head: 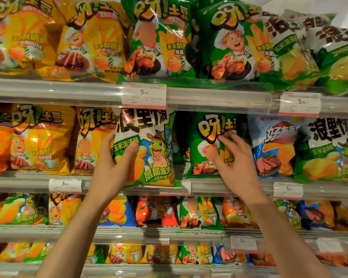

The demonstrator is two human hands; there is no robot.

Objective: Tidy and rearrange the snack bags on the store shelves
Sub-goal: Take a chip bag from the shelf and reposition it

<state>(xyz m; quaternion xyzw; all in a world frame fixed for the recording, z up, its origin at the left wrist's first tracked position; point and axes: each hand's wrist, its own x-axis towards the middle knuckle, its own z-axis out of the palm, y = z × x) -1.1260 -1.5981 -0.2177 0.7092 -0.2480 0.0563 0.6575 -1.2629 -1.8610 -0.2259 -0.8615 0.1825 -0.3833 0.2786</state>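
My left hand (pixel 113 163) grips the left edge of a white and green snack bag with a cartoon frog (pixel 149 149), thumb across its front. The bag is held upright in front of the second shelf, its bottom overhanging the shelf rail. My right hand (pixel 235 157) reaches to a green snack bag (pixel 207 133) standing on the same shelf, and its spread fingers touch the bag's front. Yellow bags (pixel 42 137) fill that shelf to the left, and a blue bag (pixel 275 147) stands to the right.
The top shelf holds yellow bags (pixel 88 37), green bags (pixel 229 43) and white-green bags (pixel 329 53). Price tags (pixel 144 95) hang on the shelf rails (pixel 219 99). Lower shelves (pixel 149 231) are packed with mixed bags. A dark gap shows between the held bag and the green one.
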